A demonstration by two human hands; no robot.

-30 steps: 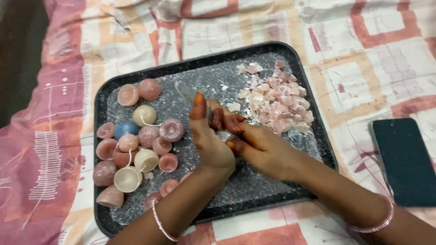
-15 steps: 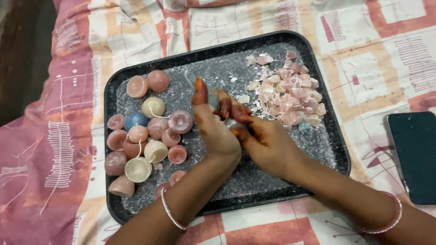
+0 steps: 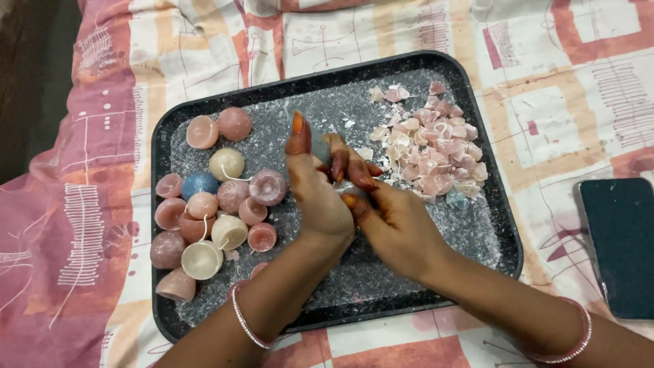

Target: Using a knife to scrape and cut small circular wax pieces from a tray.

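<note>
Wax piece [image 3: 320, 146], greyish and mostly hidden, sits pinched between my left hand [image 3: 317, 197] and right hand [image 3: 395, 228] over the speckled black tray [image 3: 490, 225]; left lie smooth dome candles [image 3: 225, 197], beyond, flaky pink shards [image 3: 439, 153].

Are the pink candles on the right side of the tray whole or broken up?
Broken up: the pink pile on the tray is loose jagged bits, unlike the whole round candles left.

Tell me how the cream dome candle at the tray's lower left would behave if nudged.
The cream dome candle probably rocks or rolls on its rounded side. Likely brittle, since pink broken pieces and crumbs litter the tray. Neighbouring candles would likely stop it.
</note>
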